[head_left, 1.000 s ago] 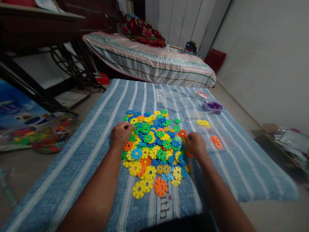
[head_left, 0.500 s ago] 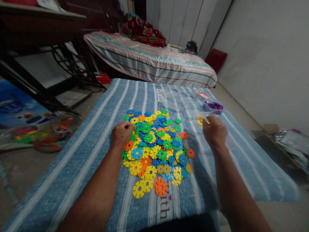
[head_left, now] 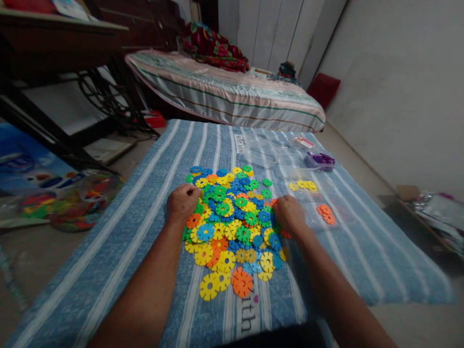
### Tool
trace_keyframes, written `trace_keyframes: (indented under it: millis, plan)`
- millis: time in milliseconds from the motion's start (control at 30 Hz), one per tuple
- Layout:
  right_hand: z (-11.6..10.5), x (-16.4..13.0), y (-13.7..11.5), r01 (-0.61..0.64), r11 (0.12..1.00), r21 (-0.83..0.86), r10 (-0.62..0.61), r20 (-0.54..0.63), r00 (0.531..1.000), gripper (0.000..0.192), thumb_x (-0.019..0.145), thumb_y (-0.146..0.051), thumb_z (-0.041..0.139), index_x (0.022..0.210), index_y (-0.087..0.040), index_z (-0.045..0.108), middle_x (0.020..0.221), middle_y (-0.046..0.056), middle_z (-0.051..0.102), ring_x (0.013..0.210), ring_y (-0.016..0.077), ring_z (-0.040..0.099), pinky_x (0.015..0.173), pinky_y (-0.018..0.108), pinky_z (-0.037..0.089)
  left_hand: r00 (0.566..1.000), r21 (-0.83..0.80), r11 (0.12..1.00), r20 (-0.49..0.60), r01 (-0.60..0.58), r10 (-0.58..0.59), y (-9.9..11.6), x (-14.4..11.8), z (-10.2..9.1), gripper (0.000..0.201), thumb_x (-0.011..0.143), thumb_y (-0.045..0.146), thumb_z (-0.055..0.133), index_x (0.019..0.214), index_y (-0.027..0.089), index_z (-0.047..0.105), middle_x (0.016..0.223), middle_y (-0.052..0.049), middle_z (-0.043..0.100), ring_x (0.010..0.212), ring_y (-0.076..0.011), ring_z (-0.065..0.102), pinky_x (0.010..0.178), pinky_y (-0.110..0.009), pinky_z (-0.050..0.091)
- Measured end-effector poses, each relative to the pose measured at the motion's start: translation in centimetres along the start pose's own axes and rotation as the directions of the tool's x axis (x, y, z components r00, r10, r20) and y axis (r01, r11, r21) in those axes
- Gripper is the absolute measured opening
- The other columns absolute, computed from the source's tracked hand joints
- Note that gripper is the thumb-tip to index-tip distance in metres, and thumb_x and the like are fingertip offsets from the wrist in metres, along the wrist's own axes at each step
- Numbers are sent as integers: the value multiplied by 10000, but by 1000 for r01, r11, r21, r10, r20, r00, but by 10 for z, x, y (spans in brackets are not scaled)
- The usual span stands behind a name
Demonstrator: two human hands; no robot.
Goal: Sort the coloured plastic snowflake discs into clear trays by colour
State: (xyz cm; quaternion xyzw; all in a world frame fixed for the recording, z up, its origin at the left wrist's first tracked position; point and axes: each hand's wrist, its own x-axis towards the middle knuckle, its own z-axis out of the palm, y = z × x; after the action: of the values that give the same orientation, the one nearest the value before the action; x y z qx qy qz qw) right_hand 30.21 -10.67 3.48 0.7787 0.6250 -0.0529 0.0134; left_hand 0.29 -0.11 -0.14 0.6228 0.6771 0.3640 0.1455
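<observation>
Both hands rest curled on the pile of discs point(head_left: 232, 227), the left hand point(head_left: 183, 203) fisted at its left edge, the right hand point(head_left: 290, 215) at its right edge, fingers hidden, grip unclear.

Two bare forearms reach into view from the bottom edge, ending in the left hand point(head_left: 183, 203) and the right hand point(head_left: 290, 215). No sleeve covers either arm as far as the picture shows, and no ring, watch, bracelet or glove can be made out. At the bottom edge, between the arms, lies a dark shape, too dim to identify.
</observation>
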Motion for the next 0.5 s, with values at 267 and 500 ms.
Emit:
trace_keyframes:
  millis: [267,500]
  plan:
    - [8,-1,3,-72,994,80,81,-122,989,214,959,-334,529,1021,-163,642,1084,115,652,1008,221,607,721,273,392,1000,14,1000,2,-7,7,4,-2,-2,231,718,385,527,676,209,670,792,-20,695,778,-187,628,732,-273,462]
    - [17,-13,5,-16,982,190,66,-257,964,184,961,-278,516,884,-189,657,910,58,675,815,169,602,633,258,329,1000,5,1000,0,12,-12,4,-2,-2,234,705,397,529,686,211,670,798,-24,690,776,-187,627,725,-270,455]
